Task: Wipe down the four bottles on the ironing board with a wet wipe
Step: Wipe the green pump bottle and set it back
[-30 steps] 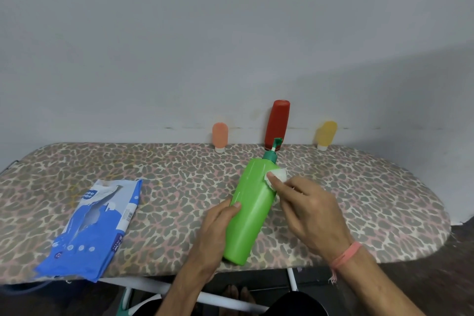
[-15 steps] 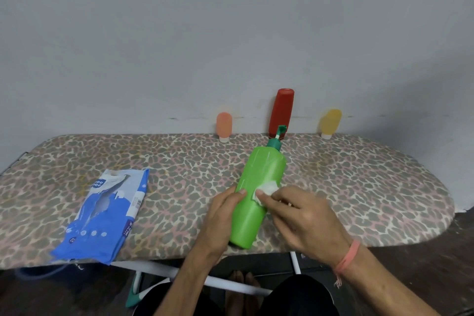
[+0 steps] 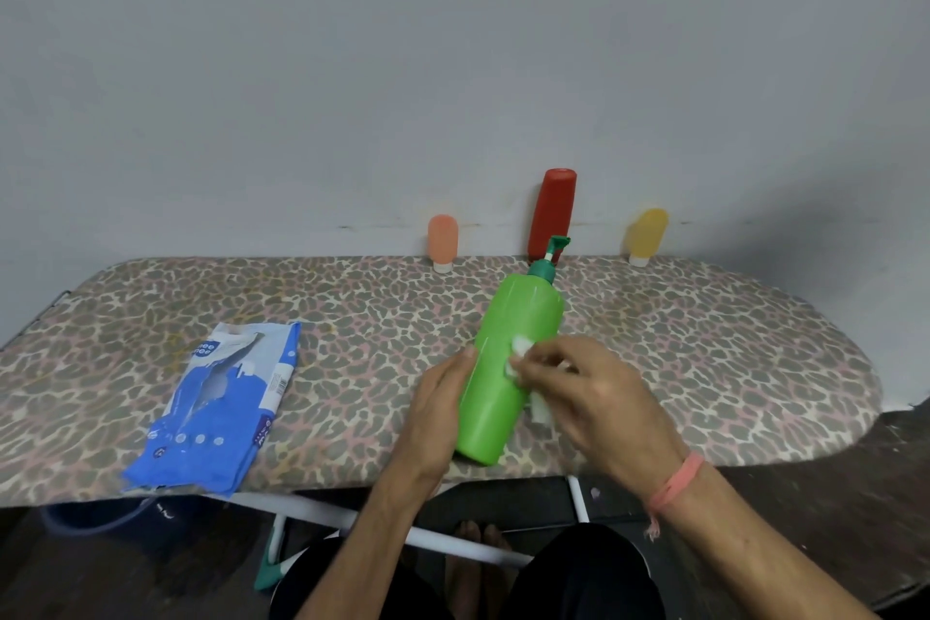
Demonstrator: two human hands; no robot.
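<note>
The green pump bottle (image 3: 508, 368) lies on the ironing board (image 3: 704, 342). The left hand (image 3: 433, 413) holds its side; the right hand (image 3: 589, 393) pinches the wet wipe (image 3: 518, 352). It looks smooth, hard and maybe slippery, so hold its middle.

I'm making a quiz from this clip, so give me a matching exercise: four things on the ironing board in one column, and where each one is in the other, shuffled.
Things:
1. green pump bottle
2. red bottle
3. yellow bottle
4. blue wipes pack

Places:
A. by the wall, farthest right of the row
B. lying flat near the board's left front edge
C. tilted between the left hand and the right hand
D. by the wall, tallest, middle of the row

Pairs: 1-C, 2-D, 3-A, 4-B
</note>
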